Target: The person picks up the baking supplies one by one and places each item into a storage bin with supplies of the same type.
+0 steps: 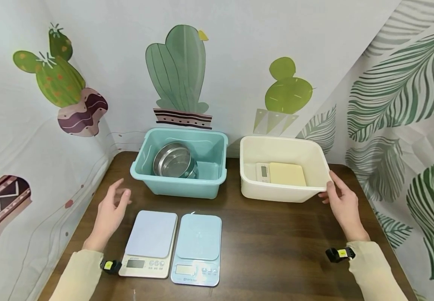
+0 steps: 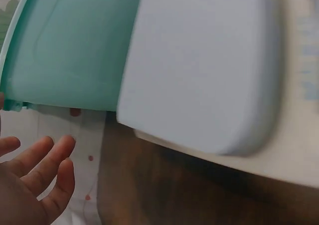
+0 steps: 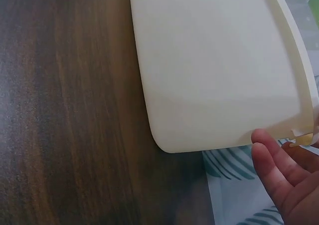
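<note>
My right hand (image 1: 342, 205) grips the right front corner of a cream plastic bin (image 1: 277, 191), thumb at the rim and other fingers below it. In the right wrist view, fingertips (image 3: 262, 157) lie close against the bin's outer wall. Inside that bin sits a kitchen scale with a yellow platform (image 1: 287, 173). My left hand (image 1: 109, 213) hovers with loosely bent fingers, holding nothing, left of a teal bin (image 1: 183, 187) and a scale with a pale lavender platform (image 1: 153, 234). A light blue scale (image 1: 199, 236) lies beside that one.
Round metal pans or sieves (image 1: 173, 161) sit inside the teal bin. Both bins stand at the back of the dark wooden table (image 1: 269, 246), before a cloth backdrop (image 1: 235, 62) printed with cacti and leaves.
</note>
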A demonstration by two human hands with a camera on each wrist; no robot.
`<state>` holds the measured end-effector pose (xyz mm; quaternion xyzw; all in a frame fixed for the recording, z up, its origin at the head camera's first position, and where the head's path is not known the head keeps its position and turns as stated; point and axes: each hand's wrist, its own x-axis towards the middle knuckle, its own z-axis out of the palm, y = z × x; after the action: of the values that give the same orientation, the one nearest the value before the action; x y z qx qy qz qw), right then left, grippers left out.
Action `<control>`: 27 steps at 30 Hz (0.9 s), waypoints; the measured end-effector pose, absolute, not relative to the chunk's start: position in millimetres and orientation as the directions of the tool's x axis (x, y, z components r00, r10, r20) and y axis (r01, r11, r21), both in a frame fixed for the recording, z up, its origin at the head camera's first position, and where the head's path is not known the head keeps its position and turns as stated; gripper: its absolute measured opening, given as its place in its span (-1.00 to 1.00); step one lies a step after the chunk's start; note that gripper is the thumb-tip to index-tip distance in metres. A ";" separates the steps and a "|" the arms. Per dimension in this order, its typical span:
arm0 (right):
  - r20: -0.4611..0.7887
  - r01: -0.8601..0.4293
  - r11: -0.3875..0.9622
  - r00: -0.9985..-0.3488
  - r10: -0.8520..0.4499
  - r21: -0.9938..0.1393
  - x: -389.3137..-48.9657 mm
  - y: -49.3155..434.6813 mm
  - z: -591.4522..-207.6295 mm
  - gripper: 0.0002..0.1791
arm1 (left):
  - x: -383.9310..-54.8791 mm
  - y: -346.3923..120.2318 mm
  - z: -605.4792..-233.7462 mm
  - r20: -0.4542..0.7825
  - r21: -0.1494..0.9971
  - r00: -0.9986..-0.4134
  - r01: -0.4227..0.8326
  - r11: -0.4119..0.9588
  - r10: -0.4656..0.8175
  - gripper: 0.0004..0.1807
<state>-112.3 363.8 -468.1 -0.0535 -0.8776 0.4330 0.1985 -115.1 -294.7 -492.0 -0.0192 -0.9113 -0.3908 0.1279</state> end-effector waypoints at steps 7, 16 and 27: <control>0.292 -0.070 0.606 -0.916 0.277 -0.793 -113.0 364.7 -469.7 -0.49 | -96.3 -293.3 -505.2 0.158 0.687 -0.986 0.076 0.723 -0.046 -0.30; 0.293 -0.065 0.606 -0.912 0.286 -0.793 -114.0 365.2 -471.3 -0.49 | -82.1 -296.1 -524.9 0.073 0.664 -0.996 0.016 0.748 -0.044 -0.23; 0.282 -0.050 0.601 -0.911 0.299 -0.798 -113.1 365.2 -473.4 -0.49 | -77.0 -293.6 -534.6 0.006 0.655 -0.999 -0.024 0.756 -0.038 -0.38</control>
<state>-113.1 365.2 -473.4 -0.0716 -0.8725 0.4410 0.1979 -77.0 -293.6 -534.6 0.0165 -0.9369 -0.3492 0.0096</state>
